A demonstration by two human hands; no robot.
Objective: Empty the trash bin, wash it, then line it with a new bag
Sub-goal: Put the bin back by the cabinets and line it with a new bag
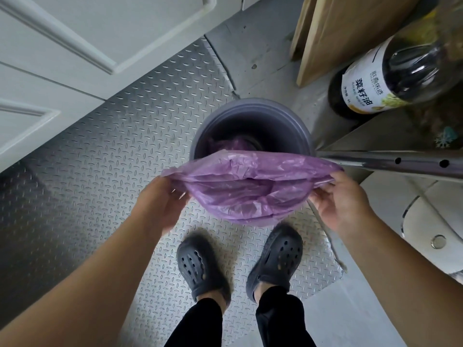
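Note:
A round grey trash bin (250,113) stands on the floor just ahead of my feet. A purple plastic bag (248,186) is stretched wide across the near side of its rim, and part of the bag hangs down inside the bin. My left hand (162,201) pinches the bag's left edge. My right hand (343,199) pinches its right edge. The bag's mouth is pulled open between both hands and covers the near half of the bin.
Checker-plate metal flooring (100,146) lies under the bin. White cabinet doors (75,46) are at the left. A dark oil bottle (390,78), cardboard (338,33) and a metal bar (388,161) crowd the right. My dark clogs (200,266) stand close behind the bin.

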